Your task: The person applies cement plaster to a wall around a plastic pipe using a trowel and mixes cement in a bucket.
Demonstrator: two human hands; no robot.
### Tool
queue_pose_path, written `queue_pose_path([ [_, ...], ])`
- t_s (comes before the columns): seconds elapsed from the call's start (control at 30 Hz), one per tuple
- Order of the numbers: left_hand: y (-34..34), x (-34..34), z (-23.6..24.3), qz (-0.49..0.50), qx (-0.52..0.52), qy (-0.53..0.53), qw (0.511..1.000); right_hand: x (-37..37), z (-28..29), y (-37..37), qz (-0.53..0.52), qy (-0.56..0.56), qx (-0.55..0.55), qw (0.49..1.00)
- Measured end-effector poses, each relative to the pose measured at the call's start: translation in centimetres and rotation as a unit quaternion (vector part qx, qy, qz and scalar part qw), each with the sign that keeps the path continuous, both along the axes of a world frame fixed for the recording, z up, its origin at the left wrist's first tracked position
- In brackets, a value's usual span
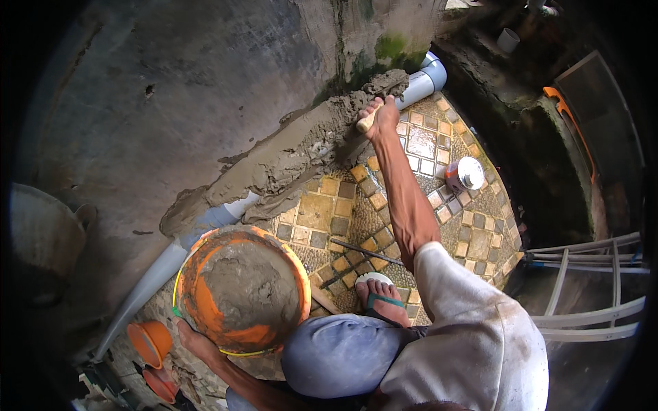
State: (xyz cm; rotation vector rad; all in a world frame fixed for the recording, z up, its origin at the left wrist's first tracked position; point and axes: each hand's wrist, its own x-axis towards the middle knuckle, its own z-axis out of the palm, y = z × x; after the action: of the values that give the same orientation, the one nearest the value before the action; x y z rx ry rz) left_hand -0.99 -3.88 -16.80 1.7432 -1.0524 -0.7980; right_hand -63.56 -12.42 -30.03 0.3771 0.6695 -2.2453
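Note:
My right hand [385,118] is stretched out to the wall, its fingers wrapped round the wooden handle [369,122] of what looks like a trowel. Its blade is hidden by my hand and the mortar. Wet grey mortar [274,154] lies in a rough, lumpy band along the wall's foot, covering the middle of a grey pipe [418,87]. My left hand [194,337] grips the lower left rim of an orange bucket [301,270] beside the yellow handle. Grey mortar [250,284] fills much of this bucket, and some is smeared on its inner wall.
A small can [465,174] with a white lid stands on the patterned tiles at right. Two small orange containers [150,342] sit left of the bucket. A thin dark rod [367,252] lies near my sandalled foot [384,301]. White metal bars [589,318] and an orange-handled saw [569,113] are far right.

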Motion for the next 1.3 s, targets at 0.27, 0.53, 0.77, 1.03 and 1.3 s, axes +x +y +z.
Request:
queue_pose_path([
  [0.27, 0.1, -1.3, 0.6, 0.012, -0.017, -0.018, 1.000, -2.7, 0.1, 0.9, 0.062, -0.013, -0.049, 0.997],
  [0.53, -0.5, -3.2, 1.8, 0.007, -0.017, -0.110, 0.994, -3.2, -0.7, 0.3, 0.102, 0.043, 0.033, 0.993],
  [0.77, -0.7, -1.6, 1.5, -0.083, -0.052, -0.312, 0.945, 11.3, 6.1, 9.4, 0.277, 0.255, 0.110, 0.920],
  [1.03, -0.5, -5.8, 3.8, 0.012, 0.020, -0.128, 0.992, 23.2, 9.8, 13.1, 0.377, 0.885, 0.090, 0.258],
  [1.3, -0.9, -6.1, 3.7, -0.019, -0.005, -0.110, 0.994, 27.0, 7.4, 9.5, 0.251, 0.967, 0.026, -0.044],
])
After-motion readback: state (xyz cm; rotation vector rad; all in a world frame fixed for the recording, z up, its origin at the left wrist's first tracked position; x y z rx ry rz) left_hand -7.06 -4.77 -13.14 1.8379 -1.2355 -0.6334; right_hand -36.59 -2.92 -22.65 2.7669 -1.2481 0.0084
